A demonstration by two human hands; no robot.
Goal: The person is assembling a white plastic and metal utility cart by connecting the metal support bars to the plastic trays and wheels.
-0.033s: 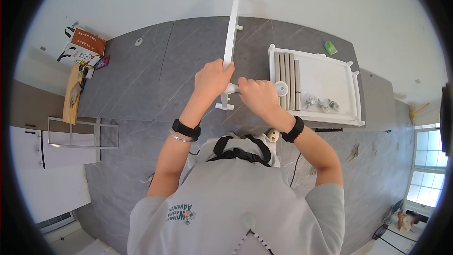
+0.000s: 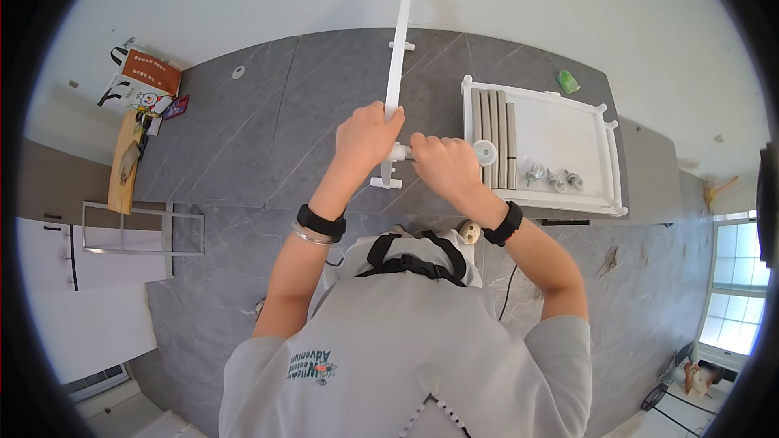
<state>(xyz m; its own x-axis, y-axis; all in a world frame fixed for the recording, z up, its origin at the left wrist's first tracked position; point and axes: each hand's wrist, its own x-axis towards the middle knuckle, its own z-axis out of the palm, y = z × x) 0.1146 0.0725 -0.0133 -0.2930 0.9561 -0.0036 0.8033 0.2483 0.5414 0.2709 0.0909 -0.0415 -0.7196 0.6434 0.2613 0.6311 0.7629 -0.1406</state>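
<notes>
My left hand point(image 2: 365, 138) is closed around a long white frame piece point(image 2: 399, 57) with short sockets along it, held upright over the table. My right hand point(image 2: 446, 166) wraps around a grey metal tube point(image 2: 408, 156), mostly hidden by the fingers. The tube's left end meets a white socket point(image 2: 398, 153) near the frame's lower end. A round white disc point(image 2: 485, 152) shows beyond the right side of the hand, apparently on the tube's other end. To the right, a white shelf panel point(image 2: 552, 122) carries several grey metal tubes point(image 2: 501, 134) and three caster-like parts point(image 2: 556, 182).
The grey table point(image 2: 324, 113) runs along the wall. A green packet point(image 2: 568, 82) lies at its far right. On the left are a red and white bag point(image 2: 150, 73), a phone point(image 2: 177, 106) and a wooden board point(image 2: 125, 162). A metal frame point(image 2: 142, 229) stands near the table's left front.
</notes>
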